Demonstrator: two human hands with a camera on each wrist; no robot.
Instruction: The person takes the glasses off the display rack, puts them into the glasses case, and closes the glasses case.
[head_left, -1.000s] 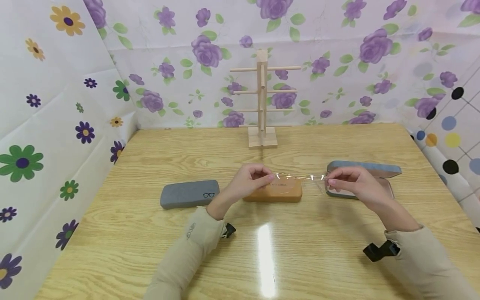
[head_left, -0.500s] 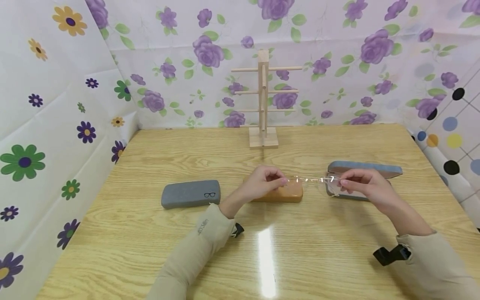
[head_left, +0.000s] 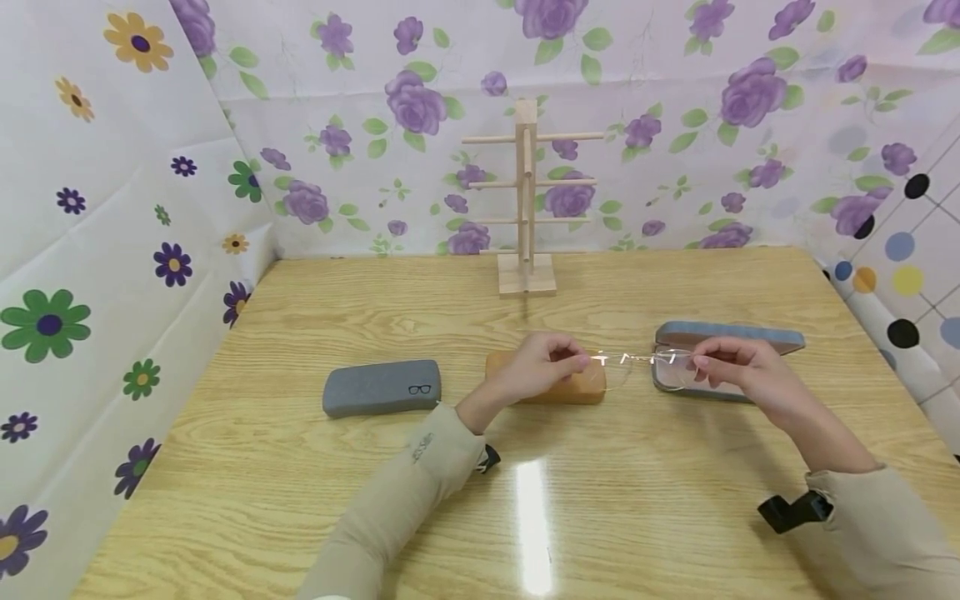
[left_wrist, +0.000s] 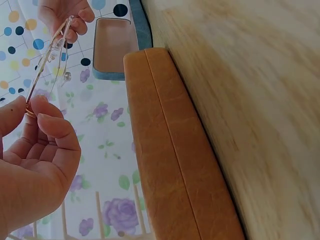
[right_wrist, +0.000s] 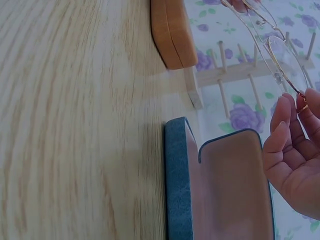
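A pair of thin gold-framed eyeglasses [head_left: 617, 360] with clear lenses is held up between both hands, above the table. My left hand [head_left: 546, 367] pinches one end between thumb and fingertips, over the brown glasses case [head_left: 585, 387]. At the other end, my right hand [head_left: 742, 371] pinches the frame in front of the open blue glasses case [head_left: 757, 335]. In the right wrist view, the pale lining of the blue case [right_wrist: 230, 185] shows beside that hand, and the eyeglasses [right_wrist: 272, 57] rise from the fingertips.
A closed grey glasses case [head_left: 381, 388] with a small glasses print lies at the left. Farther back stands a wooden rack [head_left: 526, 200] with several pegs, near the flowered backdrop [head_left: 645, 83]. All of it rests on the wood-grain table [head_left: 360, 308].
Both hands have shifted to the right together with the eyeglasses, uncovering more of the brown case's left end. The cases and the rack stay where they were.
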